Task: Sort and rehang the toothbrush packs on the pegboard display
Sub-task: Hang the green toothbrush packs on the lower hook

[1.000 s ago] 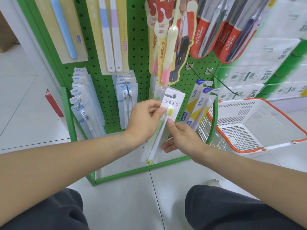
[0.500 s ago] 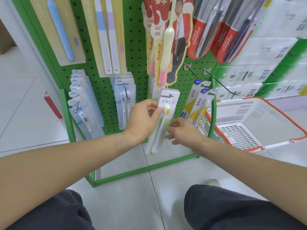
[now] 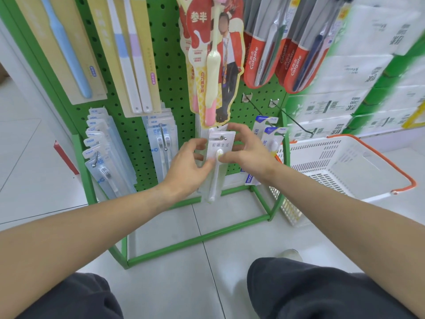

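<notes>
Shop aisle, pale tiled floor (image 3: 36,171), green pegboard display (image 3: 170,65) on a green frame, white plastic basket (image 3: 340,166) with orange rim on the floor at right. Seen from above, with dark trouser knees at the bottom edge.

Left hand (image 3: 186,168) pinching the left edge of a white toothbrush pack (image 3: 219,155), thumb on its face beside the yellow-green brush head, fingers curled behind. Right hand (image 3: 249,153) gripping the pack's right side, thumb pressed near the brush head, fingers arched over the top right corner. Pack upright between both hands, hang hole at a metal peg; seated on it or not, impossible to tell. Lower end of the pack down by the frame's rail.

Clear blister packs (image 3: 108,155) fanned on pegs at left, another clear stack (image 3: 162,139) beside the left hand. Blue-and-white packs (image 3: 268,132) partly hidden behind the right wrist. Cartoon-backed pink brush card (image 3: 213,65) overhanging the held pack. Red Colgate packs (image 3: 271,51) cut off at the top, blurred stacked boxes beyond.
</notes>
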`<state>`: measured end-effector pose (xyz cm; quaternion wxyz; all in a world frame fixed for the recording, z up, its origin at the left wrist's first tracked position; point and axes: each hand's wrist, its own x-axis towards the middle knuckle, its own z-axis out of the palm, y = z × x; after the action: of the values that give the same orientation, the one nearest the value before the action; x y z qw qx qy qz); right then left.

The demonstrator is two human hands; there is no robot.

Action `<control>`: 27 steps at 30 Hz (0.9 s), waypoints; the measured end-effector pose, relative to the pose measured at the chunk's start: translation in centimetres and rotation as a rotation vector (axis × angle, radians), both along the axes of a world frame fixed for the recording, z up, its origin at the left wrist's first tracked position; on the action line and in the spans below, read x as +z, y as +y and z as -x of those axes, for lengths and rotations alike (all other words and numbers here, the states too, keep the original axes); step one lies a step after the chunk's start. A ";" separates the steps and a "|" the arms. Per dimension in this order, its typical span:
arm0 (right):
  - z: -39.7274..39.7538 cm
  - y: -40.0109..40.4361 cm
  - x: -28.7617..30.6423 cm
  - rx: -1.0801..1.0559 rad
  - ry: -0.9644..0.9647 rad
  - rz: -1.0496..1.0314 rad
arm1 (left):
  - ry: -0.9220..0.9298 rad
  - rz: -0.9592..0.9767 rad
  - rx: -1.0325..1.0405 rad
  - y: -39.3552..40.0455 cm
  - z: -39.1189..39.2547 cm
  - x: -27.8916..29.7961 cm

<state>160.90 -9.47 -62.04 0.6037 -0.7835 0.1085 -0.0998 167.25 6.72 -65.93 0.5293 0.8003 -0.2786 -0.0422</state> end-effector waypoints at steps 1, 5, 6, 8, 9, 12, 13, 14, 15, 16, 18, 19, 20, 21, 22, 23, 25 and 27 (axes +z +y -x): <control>-0.1 0.0 0.0 -0.004 -0.001 -0.004 | -0.007 -0.003 -0.030 0.0 0.0 -0.1; -0.4 -0.2 -0.3 -0.020 -0.008 -0.041 | -0.024 -0.045 -0.066 -0.3 -0.1 -0.1; -0.4 -0.3 -0.4 -0.016 -0.005 -0.051 | -0.033 -0.050 -0.050 -0.5 -0.2 -0.1; -0.3 -0.6 -0.3 -0.001 -0.004 -0.054 | -0.046 -0.047 -0.021 -0.6 -0.1 -0.1; -0.2 -0.8 -0.3 0.012 -0.003 -0.049 | -0.051 -0.047 -0.014 -0.7 -0.1 0.0; -0.3 -1.8 -0.4 0.067 0.043 -0.011 | -0.089 -0.070 0.005 -0.8 0.1 0.3; -0.5 -2.0 -0.6 0.073 0.065 0.026 | -0.095 -0.074 0.011 -0.8 0.2 0.4; -0.7 -2.2 -0.9 0.063 0.077 0.066 | -0.097 -0.073 0.015 -0.8 0.1 0.4; -0.9 -2.2 -1.2 0.043 0.073 0.096 | -0.096 -0.072 0.014 -0.7 0.0 0.4; -1.3 -2.2 -1.4 0.017 0.058 0.120 | -0.093 -0.076 0.013 -0.6 -0.1 0.4; -2.0 -2.1 -1.6 -0.048 -0.001 0.172 | -0.104 -0.099 0.013 -0.3 -0.3 0.5; -2.5 -2.2 -1.7 -0.095 -0.042 0.187 | -0.115 -0.110 0.011 -0.2 -0.5 0.6; -3.0 -2.3 -1.7 -0.144 -0.085 0.183 | -0.123 -0.118 0.006 0.0 -0.6 0.8; -3.6 -2.4 -1.8 -0.182 -0.122 0.166 | -0.127 -0.122 -0.003 0.2 -0.8 0.9; -4.0 -2.5 -1.8 -0.207 -0.147 0.150 | -0.127 -0.126 -0.015 0.5 -0.9 1.1; -4.4 -2.5 -1.9 -0.221 -0.159 0.148 | -0.127 -0.133 -0.026 0.7 -1.0 1.2; -5.0 -2.6 -2.2 -0.219 -0.161 0.169 | -0.133 -0.142 -0.031 1.1 -1.1 1.4; -5.4 -2.6 -2.4 -0.201 -0.149 0.179 | -0.137 -0.142 -0.029 1.3 -1.2 1.4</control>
<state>166.34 -12.11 -64.47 0.5249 -0.8097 0.1322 -0.2267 168.44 8.01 -64.48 0.4502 0.8327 -0.3221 -0.0146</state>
